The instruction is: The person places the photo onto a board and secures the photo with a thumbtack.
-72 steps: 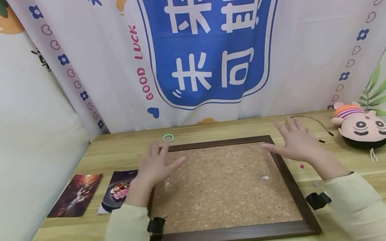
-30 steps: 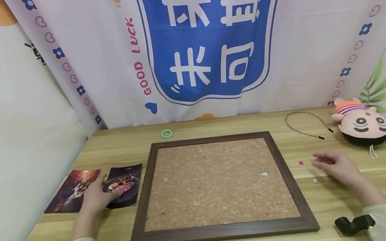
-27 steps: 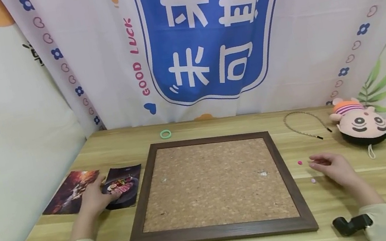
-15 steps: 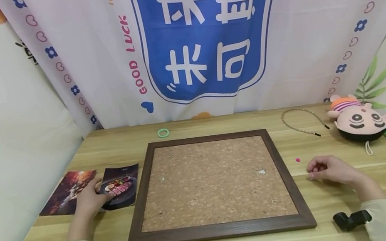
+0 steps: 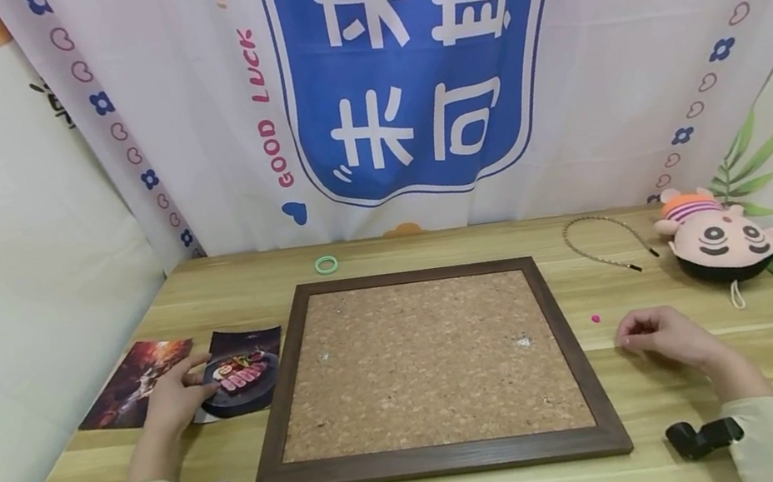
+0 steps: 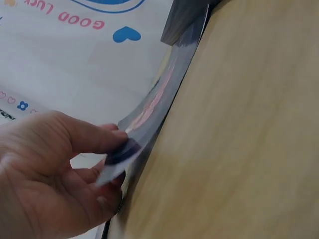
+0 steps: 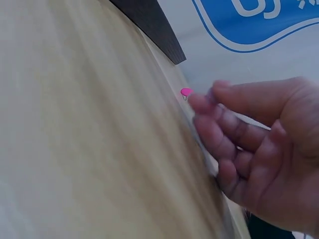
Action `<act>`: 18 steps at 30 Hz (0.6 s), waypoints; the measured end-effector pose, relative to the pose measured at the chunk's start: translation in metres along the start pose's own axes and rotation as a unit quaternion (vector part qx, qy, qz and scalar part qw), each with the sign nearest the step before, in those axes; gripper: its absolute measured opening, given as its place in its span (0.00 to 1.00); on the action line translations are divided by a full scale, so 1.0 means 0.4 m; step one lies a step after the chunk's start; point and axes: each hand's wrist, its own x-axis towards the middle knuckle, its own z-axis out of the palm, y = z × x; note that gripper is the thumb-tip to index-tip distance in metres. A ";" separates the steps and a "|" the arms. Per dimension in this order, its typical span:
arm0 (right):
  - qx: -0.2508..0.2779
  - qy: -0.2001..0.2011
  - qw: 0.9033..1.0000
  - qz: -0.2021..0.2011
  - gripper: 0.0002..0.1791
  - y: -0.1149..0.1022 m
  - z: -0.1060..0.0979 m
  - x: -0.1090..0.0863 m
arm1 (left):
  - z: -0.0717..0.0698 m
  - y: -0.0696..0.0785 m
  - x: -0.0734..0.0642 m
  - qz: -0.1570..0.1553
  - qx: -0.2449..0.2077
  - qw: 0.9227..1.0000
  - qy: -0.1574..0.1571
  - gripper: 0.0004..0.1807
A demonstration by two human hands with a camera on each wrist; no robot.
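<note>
My left hand (image 5: pixel 172 400) pinches the near left edge of a food photo (image 5: pixel 244 375), which shows sliced meat on a dark plate. In the left wrist view that photo (image 6: pixel 149 112) bends up at the held corner between thumb and fingers. A second photo (image 5: pixel 132 386), red and dark, lies partly behind this hand. On the right, my right hand (image 5: pixel 663 334) holds a tiny lavender pin (image 7: pixel 212 95) between thumb and index finger, mostly hidden by the fingertips. A pink push pin (image 5: pixel 595 319) stays on the table just beyond it.
A cork board (image 5: pixel 428 361) in a dark brown frame lies between the hands. Behind it is a green ring (image 5: pixel 326 265). At the right are a braided headband (image 5: pixel 595 242) and a plush doll pouch (image 5: pixel 719 234). A printed curtain (image 5: pixel 457 204) closes the back.
Both hands have moved from above the board out to its sides. The left took hold of the food photo's edge and raised it slightly. The right picked up the lavender pin from the table.
</note>
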 end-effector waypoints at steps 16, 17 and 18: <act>0.076 0.043 0.996 0.007 0.15 -0.071 -0.058 0.032 | -0.069 -0.014 0.043 -0.031 -0.077 0.996 0.019 0.22; 0.075 0.045 0.996 0.007 0.16 -0.076 -0.063 0.035 | -0.068 -0.035 0.062 -0.037 -0.082 0.996 0.028 0.22; 0.076 0.046 0.996 0.007 0.18 -0.082 -0.067 0.037 | -0.064 -0.060 0.084 -0.039 -0.090 0.995 0.036 0.23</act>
